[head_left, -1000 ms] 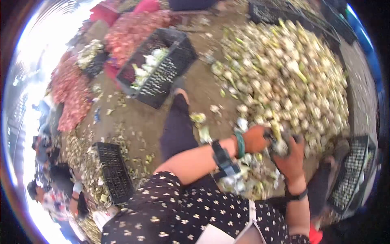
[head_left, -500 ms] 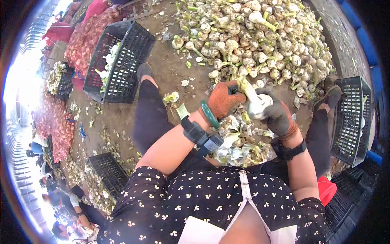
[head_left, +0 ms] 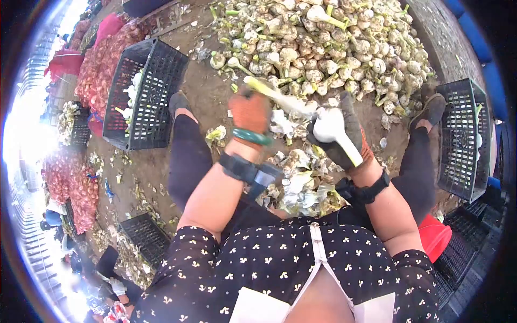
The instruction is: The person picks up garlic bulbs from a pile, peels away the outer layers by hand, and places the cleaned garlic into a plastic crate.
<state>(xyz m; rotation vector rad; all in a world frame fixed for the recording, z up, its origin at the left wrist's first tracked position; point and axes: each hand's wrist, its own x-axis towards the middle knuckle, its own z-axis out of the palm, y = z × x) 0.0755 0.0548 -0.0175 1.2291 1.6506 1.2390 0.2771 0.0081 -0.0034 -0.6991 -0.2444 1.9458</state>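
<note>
My right hand (head_left: pixel 344 142), in a dark-palmed orange glove, closes around a clean white garlic bulb (head_left: pixel 328 126). The bulb's pale stem points down and to the right across the palm. My left hand (head_left: pixel 251 112), also gloved and blurred by motion, is closed on a strip of garlic skin (head_left: pixel 264 89), yellow at its outer end and whitish toward the bulb. Blur hides whether the strip still touches the bulb. Below both hands lies a heap of peeled garlic skins (head_left: pixel 301 185) between my legs.
A large pile of unpeeled garlic (head_left: pixel 323 48) lies ahead. Black crates stand at left (head_left: pixel 148 102) and right (head_left: pixel 464 140), with white garlic inside. Filled red mesh bags (head_left: pixel 105 67) are farther left. Another person's gloved hand (head_left: pixel 117 286) shows at lower left.
My left hand has moved left, away from the bulb, with the skin strip. The bulb in my right hand has turned, its stem now toward me and looking cleaner.
</note>
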